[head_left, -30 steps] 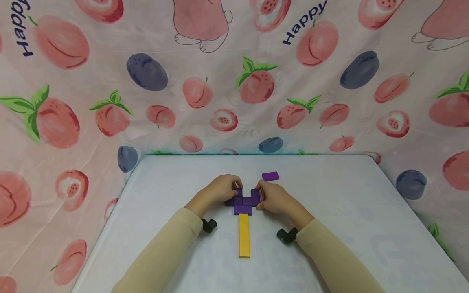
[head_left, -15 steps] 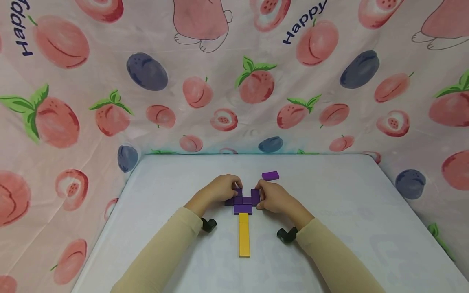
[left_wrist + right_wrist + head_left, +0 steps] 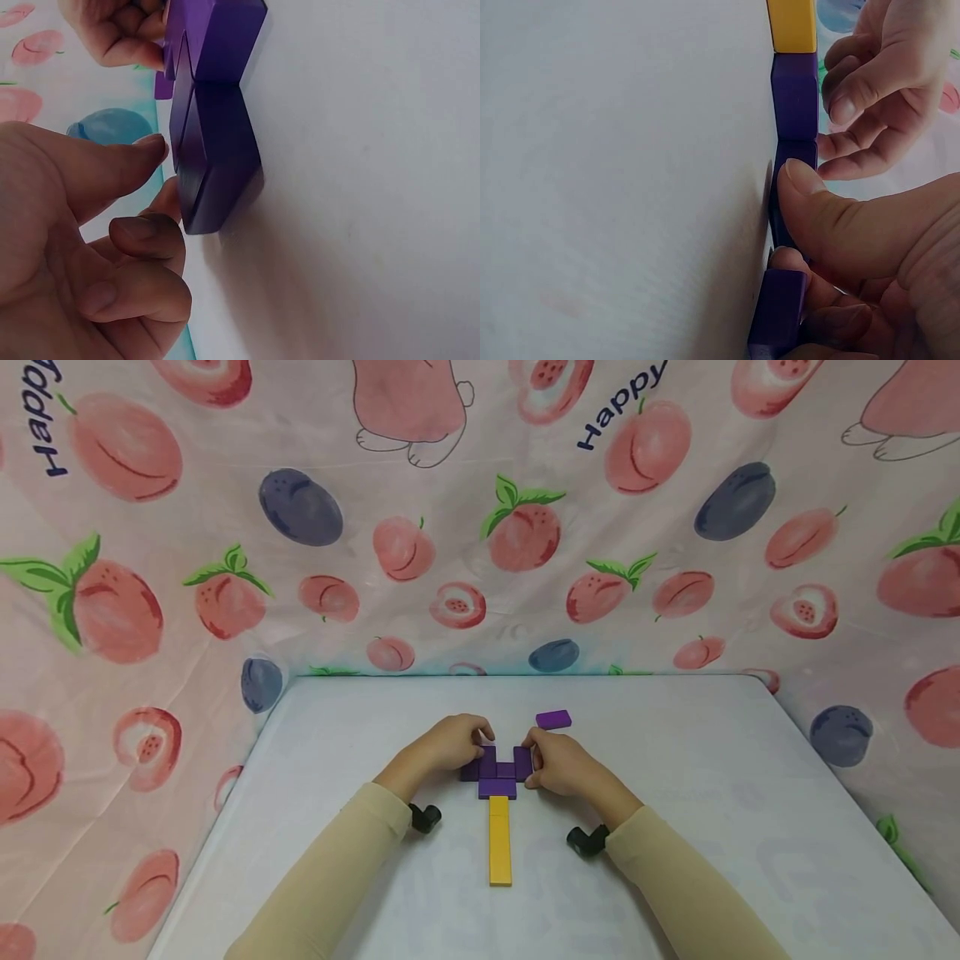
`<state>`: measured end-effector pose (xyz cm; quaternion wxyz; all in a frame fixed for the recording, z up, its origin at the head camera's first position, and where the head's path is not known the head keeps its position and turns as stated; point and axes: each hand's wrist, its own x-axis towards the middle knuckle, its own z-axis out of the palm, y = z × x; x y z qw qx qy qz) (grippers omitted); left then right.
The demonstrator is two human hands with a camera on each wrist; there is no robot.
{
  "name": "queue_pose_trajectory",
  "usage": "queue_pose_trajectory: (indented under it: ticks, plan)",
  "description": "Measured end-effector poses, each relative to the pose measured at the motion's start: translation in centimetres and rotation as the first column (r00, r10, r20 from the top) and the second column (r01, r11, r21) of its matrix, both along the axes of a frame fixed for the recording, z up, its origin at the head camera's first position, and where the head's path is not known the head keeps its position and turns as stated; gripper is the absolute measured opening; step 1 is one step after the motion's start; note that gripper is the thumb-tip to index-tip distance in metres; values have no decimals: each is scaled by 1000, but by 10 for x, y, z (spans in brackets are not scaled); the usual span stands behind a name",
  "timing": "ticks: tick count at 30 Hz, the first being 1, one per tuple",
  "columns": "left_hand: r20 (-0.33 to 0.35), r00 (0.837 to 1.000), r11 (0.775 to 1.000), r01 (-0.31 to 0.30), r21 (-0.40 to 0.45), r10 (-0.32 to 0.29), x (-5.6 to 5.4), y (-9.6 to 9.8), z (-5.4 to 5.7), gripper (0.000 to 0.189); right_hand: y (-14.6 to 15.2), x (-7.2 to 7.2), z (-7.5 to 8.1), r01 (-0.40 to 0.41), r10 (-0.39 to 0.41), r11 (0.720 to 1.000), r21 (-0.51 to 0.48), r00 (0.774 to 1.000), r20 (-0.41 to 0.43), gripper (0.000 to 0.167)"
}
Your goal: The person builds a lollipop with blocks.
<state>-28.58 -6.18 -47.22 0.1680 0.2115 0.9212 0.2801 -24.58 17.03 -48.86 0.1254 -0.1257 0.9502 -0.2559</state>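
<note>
Purple blocks form a small cluster on the white table. My right hand (image 3: 562, 764) pinches the purple block (image 3: 522, 763) on the cluster's right side. In the right wrist view the thumb (image 3: 821, 199) lies along its side and covers much of it. On the left, my left hand (image 3: 450, 743) is loosely bent near the far end of another lengthwise purple block (image 3: 487, 762). Its thumb (image 3: 124, 169) stands apart from the purple blocks (image 3: 225, 142) in the left wrist view. A crosswise purple block (image 3: 497, 788) forms the cluster's near side.
A strip of yellow blocks (image 3: 499, 843) runs from the cluster towards the person. One loose purple block (image 3: 553, 719) lies beyond the right hand. Behind the table (image 3: 675, 743) hangs a fruit-print cloth (image 3: 450, 502).
The left lengthwise block now shows as one unbroken piece, where a line crossed it before. My left hand has shifted slightly left and away. The right hand holds its place.
</note>
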Motion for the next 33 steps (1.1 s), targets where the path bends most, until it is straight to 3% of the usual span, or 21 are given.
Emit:
queue_pose_trajectory:
  ticks: [16,25,33]
  plan:
    - [18,998,998,-60,12,60,0,-19,-3,29,-1,2,2,-4,4,1000,6,1000,2,56]
    - [74,992,994,-102,23,100,7,-29,-7,47,-1,1,1,6,-5,1000,16,1000,-5,56]
    - [74,993,994,-98,47,95,12,-35,-8,58,0,1,-2,-1,2,1000,11,1000,-12,56]
